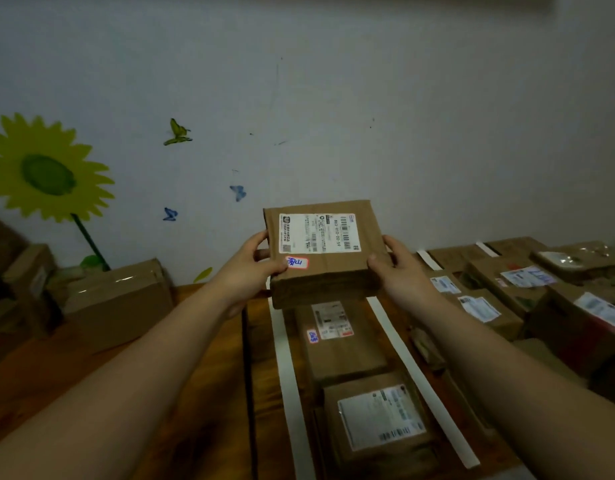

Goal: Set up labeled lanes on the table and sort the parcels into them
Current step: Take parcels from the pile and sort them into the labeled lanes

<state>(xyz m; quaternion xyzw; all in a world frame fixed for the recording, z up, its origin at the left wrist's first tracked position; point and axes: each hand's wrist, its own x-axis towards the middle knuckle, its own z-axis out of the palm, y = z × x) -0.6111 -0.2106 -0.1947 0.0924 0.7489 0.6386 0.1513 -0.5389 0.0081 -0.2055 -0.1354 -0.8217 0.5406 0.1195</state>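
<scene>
Held parcel [325, 252]: flat brown box in the air over the far end of the lane, clear of the surface [259, 358]. Its top face is toward the camera. It carries a white shipping label [319, 233] and a small handwritten sticker [296, 262] at the near-left corner; the writing is too small to read with confidence.

Grip: left hand [254, 268] on the left end, right hand [399, 271] on the right end. Left fingers [259, 239] curl round the side, thumb on top just beside the sticker. Right fingers [390, 242] wrap the opposite edge the same way. Both hands grip the held parcel and share the load; neither is nearer.

Key relation: the held parcel's long axis runs across, left to right. The lane runs away from the person, between the left tape strip [285, 358] and the right tape strip [413, 368]. The held parcel looks about as wide as the gap between them, so I judge it a snug fit if lowered as held.

Below and nearer: middle parcel [340, 341], then near parcel [378, 417], in file in that lane. The spot beyond the middle parcel is hidden by the held parcel, so I cannot tell if it is free.

Outward: labelled parcels [489, 289] lie to the right, and brown boxes [119, 299] sit at left by the wall.
</scene>
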